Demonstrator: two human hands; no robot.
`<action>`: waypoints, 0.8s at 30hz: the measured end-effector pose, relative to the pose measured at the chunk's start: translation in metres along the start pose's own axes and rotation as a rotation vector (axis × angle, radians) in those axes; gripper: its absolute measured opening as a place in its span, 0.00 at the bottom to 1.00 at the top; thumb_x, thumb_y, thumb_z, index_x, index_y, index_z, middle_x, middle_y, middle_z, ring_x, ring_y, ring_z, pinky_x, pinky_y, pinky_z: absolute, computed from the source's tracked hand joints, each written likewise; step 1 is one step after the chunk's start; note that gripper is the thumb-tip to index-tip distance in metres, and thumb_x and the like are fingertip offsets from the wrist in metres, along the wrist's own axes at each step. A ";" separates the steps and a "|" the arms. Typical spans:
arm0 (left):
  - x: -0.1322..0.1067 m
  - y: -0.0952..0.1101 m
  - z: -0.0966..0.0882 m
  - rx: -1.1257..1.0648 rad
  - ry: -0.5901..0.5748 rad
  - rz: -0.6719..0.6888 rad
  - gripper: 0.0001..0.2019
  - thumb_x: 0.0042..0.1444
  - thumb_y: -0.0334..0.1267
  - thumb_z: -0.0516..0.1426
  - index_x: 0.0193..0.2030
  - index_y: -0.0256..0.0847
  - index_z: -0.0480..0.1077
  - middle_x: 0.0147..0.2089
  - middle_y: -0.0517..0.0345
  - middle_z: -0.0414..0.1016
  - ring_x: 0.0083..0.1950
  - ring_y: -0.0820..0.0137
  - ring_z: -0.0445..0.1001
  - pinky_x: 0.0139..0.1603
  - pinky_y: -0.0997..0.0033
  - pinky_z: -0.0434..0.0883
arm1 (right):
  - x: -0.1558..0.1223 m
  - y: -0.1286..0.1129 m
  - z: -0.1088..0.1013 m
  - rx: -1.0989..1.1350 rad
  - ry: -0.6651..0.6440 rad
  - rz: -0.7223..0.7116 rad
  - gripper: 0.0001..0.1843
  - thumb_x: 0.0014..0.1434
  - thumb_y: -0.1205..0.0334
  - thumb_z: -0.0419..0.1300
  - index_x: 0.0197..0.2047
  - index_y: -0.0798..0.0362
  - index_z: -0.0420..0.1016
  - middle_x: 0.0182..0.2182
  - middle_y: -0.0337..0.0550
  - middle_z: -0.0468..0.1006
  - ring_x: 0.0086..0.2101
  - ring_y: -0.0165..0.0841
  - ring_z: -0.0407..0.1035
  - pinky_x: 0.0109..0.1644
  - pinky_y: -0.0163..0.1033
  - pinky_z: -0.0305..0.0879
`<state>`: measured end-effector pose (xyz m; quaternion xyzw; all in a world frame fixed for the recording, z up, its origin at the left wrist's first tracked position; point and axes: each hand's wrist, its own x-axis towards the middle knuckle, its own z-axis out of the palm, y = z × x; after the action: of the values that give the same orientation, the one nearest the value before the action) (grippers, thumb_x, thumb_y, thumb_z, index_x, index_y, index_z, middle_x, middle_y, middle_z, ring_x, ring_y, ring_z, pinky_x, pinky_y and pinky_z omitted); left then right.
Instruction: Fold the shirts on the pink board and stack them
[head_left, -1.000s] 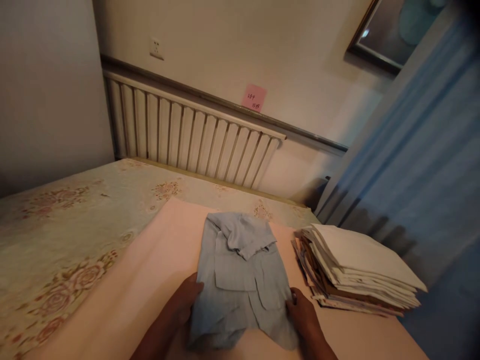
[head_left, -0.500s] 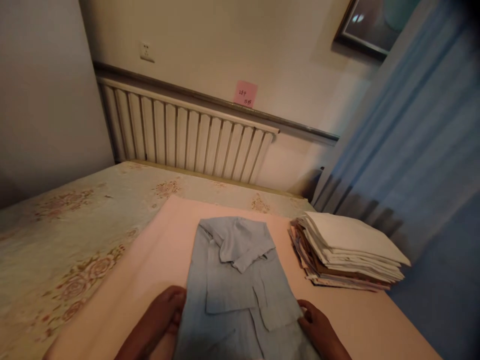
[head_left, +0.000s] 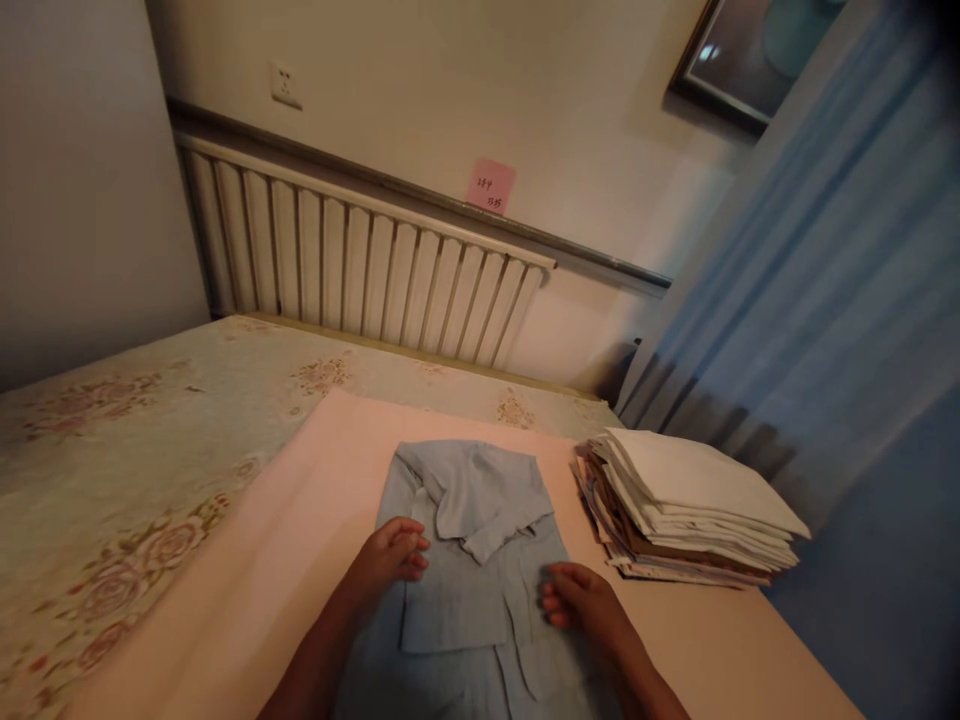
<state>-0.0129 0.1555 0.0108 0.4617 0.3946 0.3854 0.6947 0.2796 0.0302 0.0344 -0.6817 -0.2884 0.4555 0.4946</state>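
Observation:
A light blue shirt (head_left: 480, 520) lies partly folded on a pink cloth (head_left: 315, 500) spread over the bed. My left hand (head_left: 386, 560) rests on the shirt's left half, fingers curled and pressed onto the fabric. On the shirt's right half sits my right hand (head_left: 581, 605), fingers bent down against the cloth. Both hands lie near the middle of the shirt, just below its folded sleeve. Nothing is lifted; the shirt lies flat under both hands.
A stack of folded white and patterned cloths (head_left: 690, 505) sits on the pink cloth to the right. The floral bedspread (head_left: 135, 430) stretches left. A white radiator (head_left: 352, 265) with a pink note (head_left: 490, 186) stands behind; a blue curtain (head_left: 840, 290) hangs right.
Both hands moved from the shirt's lower side edges inward and up onto its middle. The view shifted slightly.

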 end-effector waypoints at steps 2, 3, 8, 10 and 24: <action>0.007 0.001 -0.006 -0.085 -0.026 -0.030 0.24 0.43 0.54 0.65 0.39 0.39 0.68 0.38 0.54 0.75 0.32 0.70 0.75 0.34 0.66 0.73 | 0.013 -0.006 0.025 0.195 -0.012 0.076 0.19 0.40 0.59 0.70 0.34 0.56 0.72 0.27 0.44 0.79 0.25 0.32 0.74 0.28 0.34 0.70; 0.010 0.001 -0.010 -0.116 -0.034 -0.042 0.24 0.43 0.55 0.65 0.40 0.39 0.68 0.39 0.54 0.74 0.33 0.70 0.75 0.35 0.66 0.73 | 0.020 -0.008 0.036 0.278 0.001 0.110 0.17 0.41 0.60 0.70 0.34 0.57 0.71 0.28 0.45 0.79 0.26 0.32 0.75 0.29 0.35 0.71; 0.020 -0.001 -0.017 -0.190 -0.054 -0.064 0.24 0.45 0.54 0.65 0.41 0.39 0.68 0.41 0.53 0.74 0.35 0.69 0.75 0.36 0.65 0.73 | 0.052 -0.011 0.065 0.513 0.082 0.202 0.05 0.51 0.66 0.63 0.29 0.54 0.69 0.22 0.41 0.78 0.28 0.32 0.76 0.29 0.31 0.72; 0.022 -0.003 -0.017 -0.197 -0.059 -0.062 0.24 0.46 0.54 0.65 0.42 0.39 0.68 0.41 0.52 0.74 0.36 0.68 0.75 0.36 0.65 0.73 | 0.060 -0.012 0.071 0.562 0.089 0.210 0.06 0.53 0.67 0.62 0.27 0.52 0.68 0.20 0.38 0.76 0.27 0.30 0.76 0.29 0.29 0.72; 0.025 -0.002 -0.015 -0.134 -0.022 -0.118 0.27 0.41 0.58 0.64 0.41 0.40 0.67 0.40 0.54 0.74 0.34 0.70 0.74 0.34 0.68 0.70 | 0.114 -0.098 0.107 -0.014 -0.215 -0.087 0.14 0.53 0.63 0.62 0.20 0.54 0.64 0.09 0.34 0.64 0.11 0.26 0.60 0.14 0.28 0.57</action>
<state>-0.0163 0.1829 0.0003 0.3943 0.3869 0.3640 0.7499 0.2359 0.2041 0.0778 -0.6193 -0.3722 0.5021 0.4752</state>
